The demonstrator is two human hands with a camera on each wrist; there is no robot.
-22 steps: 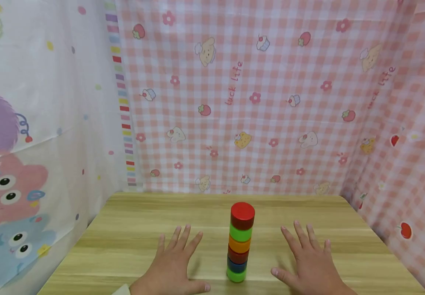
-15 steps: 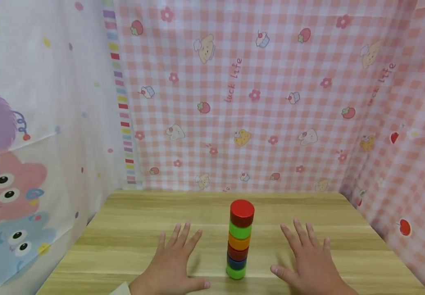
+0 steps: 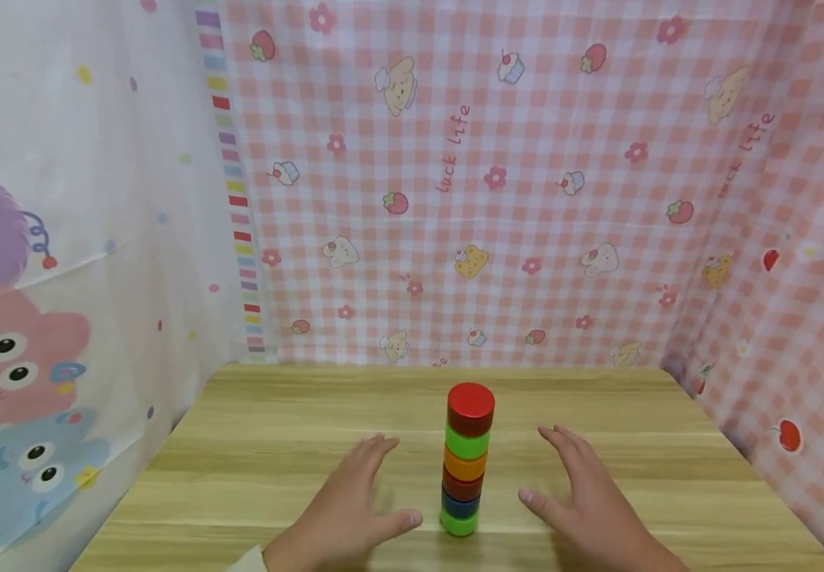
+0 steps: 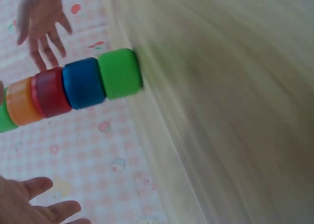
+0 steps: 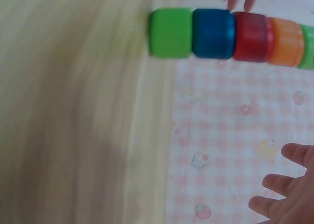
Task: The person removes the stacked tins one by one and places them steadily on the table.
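A tall stack of round blocks stands upright on the wooden table. From the bottom it runs light green block, blue block, dark red block, orange block, another green block and a red block on top. To its left my left hand is held with fingers extended and thumb toward the stack, apart from it. My right hand mirrors it on the right side, also holding nothing. Both wrist views show the lower blocks between the hands.
A pink checked curtain hangs behind the table's far edge. On the left hangs a white cloth with cartoon figures, and on the right another pink cloth with cherries.
Both hands have turned from palms down to palms facing inward, their thumbs slightly nearer the stack. The stack stands as before; the head view has tilted slightly.
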